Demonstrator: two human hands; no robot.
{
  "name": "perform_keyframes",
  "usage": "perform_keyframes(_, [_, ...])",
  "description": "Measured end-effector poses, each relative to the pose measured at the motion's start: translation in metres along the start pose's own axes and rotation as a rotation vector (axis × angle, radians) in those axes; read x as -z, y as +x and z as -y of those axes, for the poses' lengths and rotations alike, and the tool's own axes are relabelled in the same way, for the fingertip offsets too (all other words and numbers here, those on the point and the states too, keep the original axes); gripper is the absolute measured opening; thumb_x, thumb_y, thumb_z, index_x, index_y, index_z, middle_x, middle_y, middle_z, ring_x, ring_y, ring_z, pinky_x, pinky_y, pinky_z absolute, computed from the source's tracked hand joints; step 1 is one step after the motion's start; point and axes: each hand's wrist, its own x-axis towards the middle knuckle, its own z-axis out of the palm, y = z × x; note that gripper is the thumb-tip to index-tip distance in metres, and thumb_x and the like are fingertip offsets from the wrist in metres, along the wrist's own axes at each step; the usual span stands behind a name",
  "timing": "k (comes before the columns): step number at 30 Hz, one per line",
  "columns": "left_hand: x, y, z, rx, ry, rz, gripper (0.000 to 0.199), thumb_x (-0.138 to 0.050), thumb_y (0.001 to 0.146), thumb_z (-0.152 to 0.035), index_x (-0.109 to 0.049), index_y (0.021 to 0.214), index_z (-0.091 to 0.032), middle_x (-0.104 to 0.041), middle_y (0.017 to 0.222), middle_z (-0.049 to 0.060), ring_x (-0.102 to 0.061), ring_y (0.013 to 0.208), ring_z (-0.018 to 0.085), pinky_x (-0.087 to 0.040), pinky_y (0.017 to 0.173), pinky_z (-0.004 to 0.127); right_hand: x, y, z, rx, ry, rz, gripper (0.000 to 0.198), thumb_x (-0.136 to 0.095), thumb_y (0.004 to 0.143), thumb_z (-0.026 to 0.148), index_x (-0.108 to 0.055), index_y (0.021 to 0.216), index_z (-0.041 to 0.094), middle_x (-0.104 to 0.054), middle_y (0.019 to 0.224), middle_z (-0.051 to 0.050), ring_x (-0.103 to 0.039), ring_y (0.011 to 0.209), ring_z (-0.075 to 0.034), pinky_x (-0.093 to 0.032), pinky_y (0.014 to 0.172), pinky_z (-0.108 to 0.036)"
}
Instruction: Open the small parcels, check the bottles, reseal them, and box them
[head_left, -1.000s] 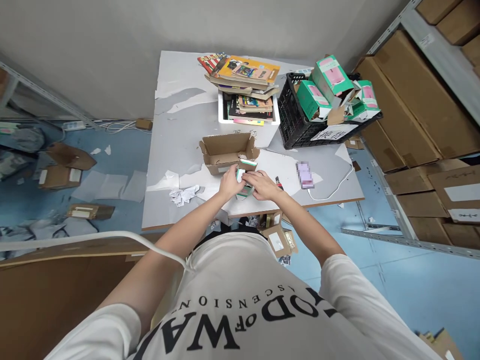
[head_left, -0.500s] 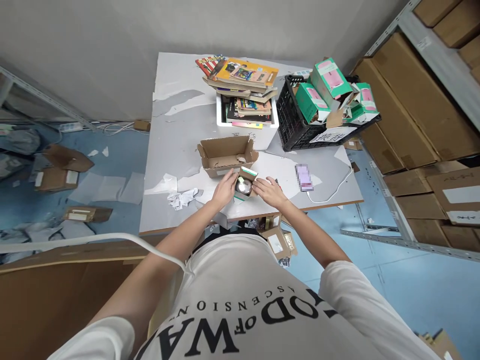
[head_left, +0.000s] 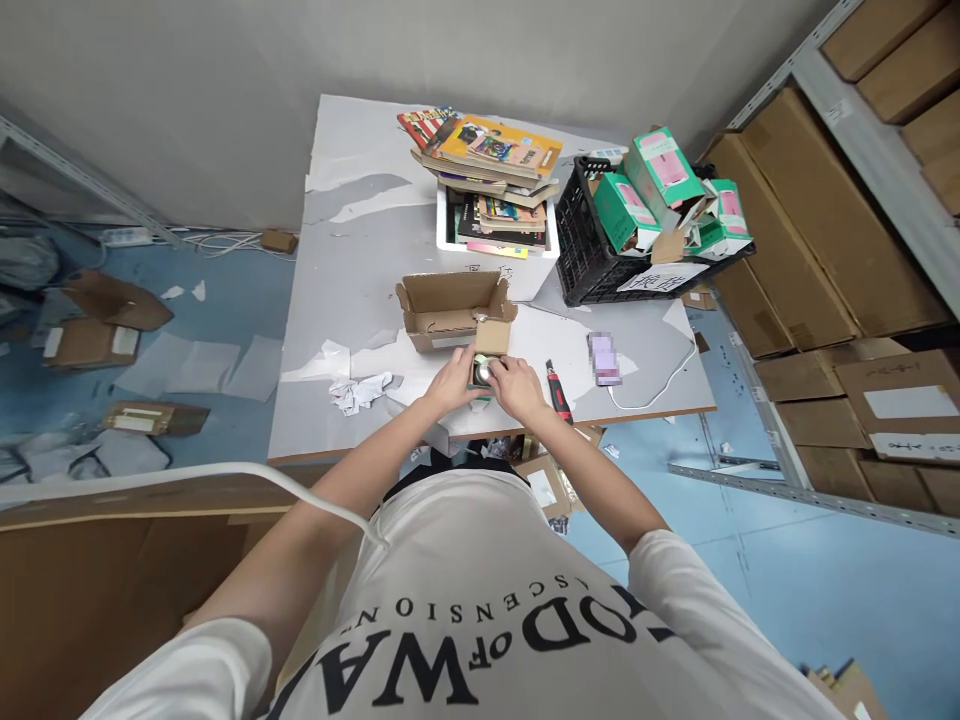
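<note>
A small green-and-brown box (head_left: 493, 337) stands near the table's front edge with its flap up. A round, shiny silver object (head_left: 482, 372) sits in its opening; I cannot tell its kind. My left hand (head_left: 451, 382) holds the box by its left side. From the right, my right hand (head_left: 519, 388) has its bent fingers on the silver object at the box's mouth. Just behind stands a larger open cardboard box (head_left: 435, 328). A red-and-black utility knife (head_left: 557, 392) lies to the right of my right hand.
Further back are a white bin (head_left: 499, 268) of books and a black crate (head_left: 581, 235) of green boxes. A phone (head_left: 604, 360) on a white cable lies at right, crumpled paper (head_left: 360, 393) at left. Shelving with cartons (head_left: 840, 240) stands at right.
My right hand has moved left and over the small box, its fingers now on the silver object. The box's flap stands more open, and the utility knife has come into full view.
</note>
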Motion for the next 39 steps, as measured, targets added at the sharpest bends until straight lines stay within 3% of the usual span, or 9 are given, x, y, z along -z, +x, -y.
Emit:
perform_keyframes(4, [-0.009,-0.005,-0.008,0.035,0.015,-0.054,0.099,-0.076,0.065,-0.038,-0.021,0.146,-0.019,-0.046,0.124,0.014,-0.057,0.110,0.033,-0.048,0.090,0.044,0.003,0.013,0.004,-0.134,0.025,0.063,0.030,-0.056,0.087,0.040,-0.055,0.110,0.020,-0.067,0.103,-0.013,-0.057,0.099,-0.028,-0.042,0.083,-0.039])
perform_keyframes(8, [-0.010,-0.008,-0.005,-0.089,-0.041,-0.158,0.115,-0.081,0.060,-0.034,-0.011,0.149,-0.016,-0.027,0.147,0.022,-0.036,0.134,0.037,-0.039,0.105,0.047,0.009,0.025,0.011,-0.182,-0.001,0.149,0.046,-0.067,0.077,0.048,-0.053,0.112,0.022,-0.070,0.101,-0.012,-0.059,0.102,-0.031,-0.043,0.081,-0.040])
perform_keyframes(11, [-0.008,-0.006,0.002,-0.160,-0.097,-0.114,0.107,-0.080,0.062,-0.034,-0.019,0.148,-0.018,-0.016,0.154,0.021,-0.033,0.137,0.037,-0.041,0.104,0.046,0.011,0.033,0.018,-0.188,-0.044,0.172,0.051,-0.068,0.076,0.041,-0.049,0.118,0.020,-0.069,0.105,-0.016,-0.061,0.102,-0.031,-0.043,0.084,-0.041])
perform_keyframes(16, [-0.010,-0.005,0.003,-0.141,-0.089,-0.111,0.097,-0.080,0.062,-0.029,-0.029,0.144,-0.017,-0.017,0.153,0.021,-0.035,0.136,0.036,-0.043,0.104,0.046,0.017,0.034,0.020,-0.133,-0.039,0.159,0.046,-0.063,0.074,0.033,-0.050,0.116,0.019,-0.070,0.101,-0.013,-0.065,0.094,-0.030,-0.045,0.077,-0.037])
perform_keyframes(23, [-0.016,-0.008,0.001,-0.140,-0.141,-0.177,0.095,-0.081,0.062,-0.031,-0.030,0.142,-0.017,-0.022,0.150,0.020,-0.033,0.138,0.036,-0.039,0.108,0.048,0.059,0.009,0.005,0.043,-0.036,-0.046,0.040,-0.059,0.072,0.033,-0.053,0.110,0.020,-0.067,0.096,-0.010,-0.058,0.088,-0.029,-0.040,0.073,-0.034])
perform_keyframes(29, [-0.013,-0.010,0.003,-0.163,-0.129,-0.200,0.100,-0.081,0.062,-0.043,-0.028,0.142,-0.016,-0.021,0.151,0.021,-0.030,0.139,0.035,-0.037,0.109,0.046,0.103,-0.007,-0.017,0.250,0.115,-0.218,0.038,-0.059,0.071,0.032,-0.056,0.107,0.019,-0.065,0.093,-0.007,-0.053,0.087,-0.025,-0.038,0.080,-0.034])
perform_keyframes(33, [-0.007,-0.011,-0.003,-0.093,-0.026,-0.199,0.107,-0.083,0.056,-0.047,-0.029,0.143,-0.016,-0.023,0.152,0.022,-0.032,0.137,0.039,-0.036,0.107,0.051,0.127,-0.014,-0.025,0.310,0.248,-0.358,0.036,-0.059,0.071,0.028,-0.057,0.106,0.018,-0.063,0.089,-0.005,-0.053,0.082,-0.021,-0.040,0.082,-0.034])
perform_keyframes(39, [0.011,-0.020,-0.025,-0.028,0.107,-0.289,0.117,-0.080,0.048,-0.063,-0.031,0.143,-0.017,-0.018,0.154,0.024,-0.007,0.143,0.046,-0.003,0.109,0.069,0.153,-0.015,-0.028,0.259,0.420,-0.523,0.026,-0.057,0.077,0.034,-0.058,0.100,0.022,-0.058,0.082,-0.001,-0.050,0.071,-0.016,-0.043,0.072,-0.031])
